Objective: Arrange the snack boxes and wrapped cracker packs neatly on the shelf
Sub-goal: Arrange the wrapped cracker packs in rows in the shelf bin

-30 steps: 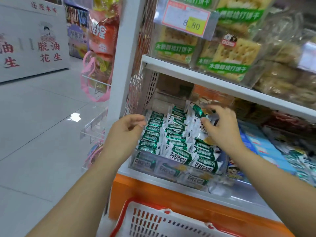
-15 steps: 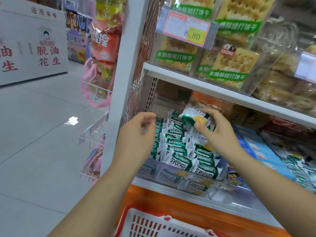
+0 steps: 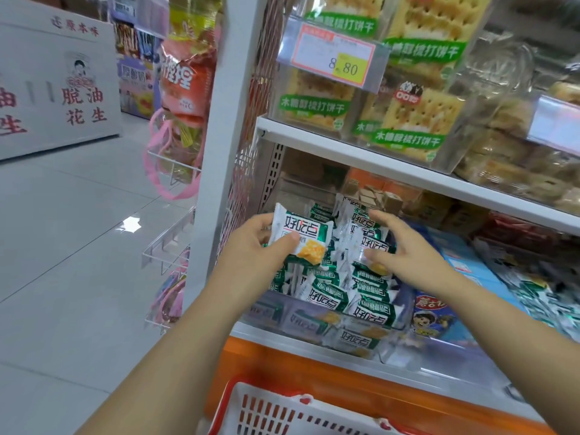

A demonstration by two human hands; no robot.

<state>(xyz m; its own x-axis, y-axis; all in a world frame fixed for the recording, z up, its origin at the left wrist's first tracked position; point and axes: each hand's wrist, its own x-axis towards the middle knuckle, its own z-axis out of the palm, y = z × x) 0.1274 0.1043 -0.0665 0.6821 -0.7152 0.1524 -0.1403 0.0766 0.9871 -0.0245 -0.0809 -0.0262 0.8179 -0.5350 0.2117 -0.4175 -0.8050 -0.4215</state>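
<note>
My left hand (image 3: 251, 255) grips one green-and-white wrapped cracker pack (image 3: 303, 235), thumb across its face, lifted just above the rows. Several more of the same packs (image 3: 329, 293) stand in rows inside a clear bin (image 3: 314, 328) on the lower shelf. My right hand (image 3: 405, 252) reaches over the right-hand rows; its thumb and fingers pinch the top of a pack (image 3: 372, 246) standing there. Blue snack boxes (image 3: 464, 262) lie on the same shelf to the right.
The upper shelf (image 3: 376, 161) carries clear boxes of soda crackers (image 3: 417, 120) and a price tag reading 8.80 (image 3: 335, 61). A red-and-white shopping basket (image 3: 282, 409) sits below me. Hanging snack bags (image 3: 185, 83) flank the shelf's left post. Open tiled floor lies to the left.
The pack my right hand was lifting is now held by my left hand. My right hand has dropped to the right-hand rows. The view moved closer.
</note>
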